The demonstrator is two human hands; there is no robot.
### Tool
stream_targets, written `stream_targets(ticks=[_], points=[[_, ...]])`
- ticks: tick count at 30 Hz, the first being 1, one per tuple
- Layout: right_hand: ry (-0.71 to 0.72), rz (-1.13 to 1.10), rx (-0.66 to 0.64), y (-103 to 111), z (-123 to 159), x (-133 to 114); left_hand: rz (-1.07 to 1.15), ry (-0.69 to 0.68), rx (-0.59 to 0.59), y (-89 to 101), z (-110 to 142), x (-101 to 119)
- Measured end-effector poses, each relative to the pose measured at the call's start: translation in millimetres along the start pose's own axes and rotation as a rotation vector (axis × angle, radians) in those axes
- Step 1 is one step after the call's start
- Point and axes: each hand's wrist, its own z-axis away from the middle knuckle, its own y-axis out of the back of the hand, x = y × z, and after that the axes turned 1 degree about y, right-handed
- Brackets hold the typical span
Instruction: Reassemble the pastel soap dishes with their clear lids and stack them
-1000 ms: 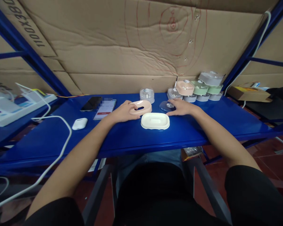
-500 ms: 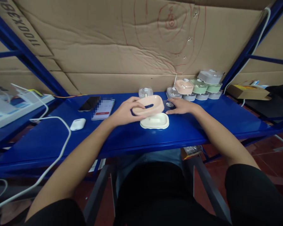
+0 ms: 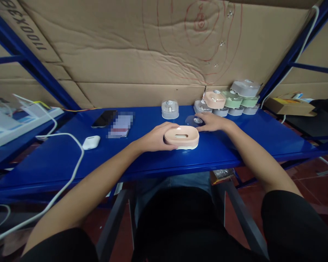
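Note:
My left hand (image 3: 160,138) is closed round the left end of a peach oval soap box (image 3: 192,136) with a slot in its floor. The box sits over a cream oval base (image 3: 190,147), of which only a thin lower rim shows. Behind it and to the right, a clear plastic lid (image 3: 191,120) lies on the blue table. My right hand (image 3: 211,122) grips the lid's right side, thumb near the front edge and fingers at the back.
A lidded grey box (image 3: 170,110) stands behind. Stacked lidded boxes (image 3: 229,101) in peach, green and grey fill the back right. On the left lie two phones (image 3: 104,119), a white earbud case (image 3: 91,142) and a white cable (image 3: 78,160). Cardboard (image 3: 125,65) walls the back.
My left hand has lifted the peach soap box, carried it right and lowered it over the cream base, covering most of it. My right hand has stayed at the clear lid.

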Motion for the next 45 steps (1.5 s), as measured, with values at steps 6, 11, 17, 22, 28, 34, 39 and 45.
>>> stream_targets(ticks=[6, 11, 17, 22, 28, 34, 39, 45], points=[[0.005, -0.010, 0.107, 8.4, 4.6, -13.8, -0.037, 0.082, -0.016, -3.5, 2.0, 0.8], [0.110, -0.118, 0.330, 17.5, 14.3, -37.0, -0.025, 0.114, 0.022, -11.4, 1.9, -2.5], [0.321, -0.200, 0.230, 10.8, 21.6, -71.5, 0.040, 0.141, 0.093, -20.2, -1.9, -8.7], [0.382, -0.202, 0.182, 1.8, 17.5, -86.7, 0.183, 0.175, 0.096, -22.9, -3.5, -14.2], [0.431, -0.210, 0.116, -5.0, 11.4, -87.3, 0.347, 0.156, 0.111, -24.7, -6.4, -18.1], [0.441, -0.189, 0.134, -13.8, 7.0, -81.6, 0.414, 0.195, 0.109, -25.7, -6.3, -19.4], [0.511, -0.180, 0.189, -21.1, 3.1, -72.9, 0.427, 0.214, 0.111, -23.9, -7.0, -16.2], [0.502, -0.169, 0.163, -23.7, 3.7, -72.0, 0.301, 0.234, 0.103, -17.5, -7.7, -8.6]])
